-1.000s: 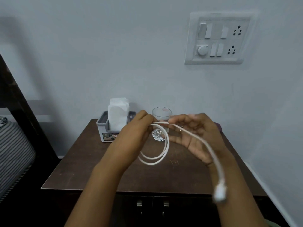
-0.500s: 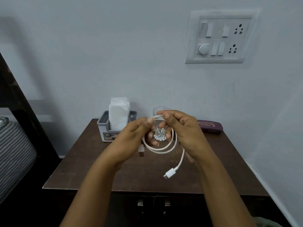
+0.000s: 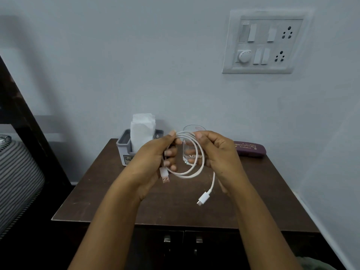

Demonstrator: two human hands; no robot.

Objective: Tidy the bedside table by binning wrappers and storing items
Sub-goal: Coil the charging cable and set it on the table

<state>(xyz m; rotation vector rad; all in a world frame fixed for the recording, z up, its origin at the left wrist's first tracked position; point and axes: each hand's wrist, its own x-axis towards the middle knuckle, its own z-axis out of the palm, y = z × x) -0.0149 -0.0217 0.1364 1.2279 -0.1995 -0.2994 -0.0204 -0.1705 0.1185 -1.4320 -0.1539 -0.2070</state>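
Looking down from the head view, both hands hold a white charging cable (image 3: pixel 186 175) above a dark wooden bedside table (image 3: pixel 175 211). The cable is wound into a loose coil of a few loops, raised clear of the tabletop and held between the two hands. The left hand (image 3: pixel 153 162) grips the coil's left side, its thumb on top and its fingers curled round the strands. The right hand (image 3: pixel 220 152) holds the coil's upper right side, its thumb pressed on the strands and its fingers curled beneath.

Two ends hang free. A USB-A plug (image 3: pixel 165 175) hangs just below the left hand. A smaller white plug (image 3: pixel 203 199) dangles lower, under the right hand, above the tabletop.

Behind the coil, a clear drinking glass (image 3: pixel 190 153) stands upright on the table. To its left, a grey holder (image 3: pixel 124 148) by the wall carries upright white tissues (image 3: pixel 142 131). To the right lies a maroon spectacle case (image 3: pixel 251 149), near the wall.

A white switchboard (image 3: pixel 266 41) is set in the wall above. Two metal door handles (image 3: pixel 167 239) show below the table's front edge. A striped mattress (image 3: pixel 17 172) lies at the far left.
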